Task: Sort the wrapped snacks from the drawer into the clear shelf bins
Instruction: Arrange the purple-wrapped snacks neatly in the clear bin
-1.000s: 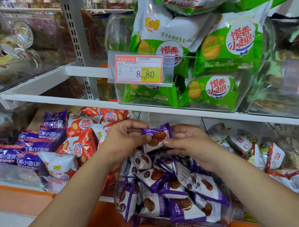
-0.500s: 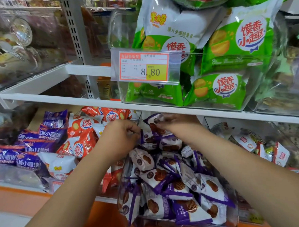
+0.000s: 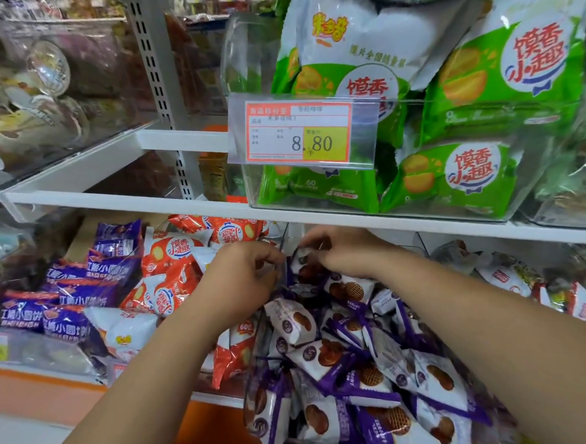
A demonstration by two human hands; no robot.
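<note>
Purple wafer packet [image 3: 302,266] at the clear bin's [image 3: 250,384] back, pinched by right hand [image 3: 345,253]; left hand [image 3: 243,277] curled just beside, hold unclear.

Right hand [image 3: 343,255] pinches a purple-and-white packet [image 3: 303,266] at the back of the clear bin [image 3: 257,367], just under the white shelf [image 3: 386,226]; left hand [image 3: 243,279] curls right beside it.

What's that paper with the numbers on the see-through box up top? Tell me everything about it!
The price tag is a white card with an orange-red border and a yellow patch at lower right, reading 8.80; the small print is too blurry. It sits, slightly tilted, in a clear plastic sleeve fixed to the front of the clear bin of green snack bags on the upper shelf.
</note>
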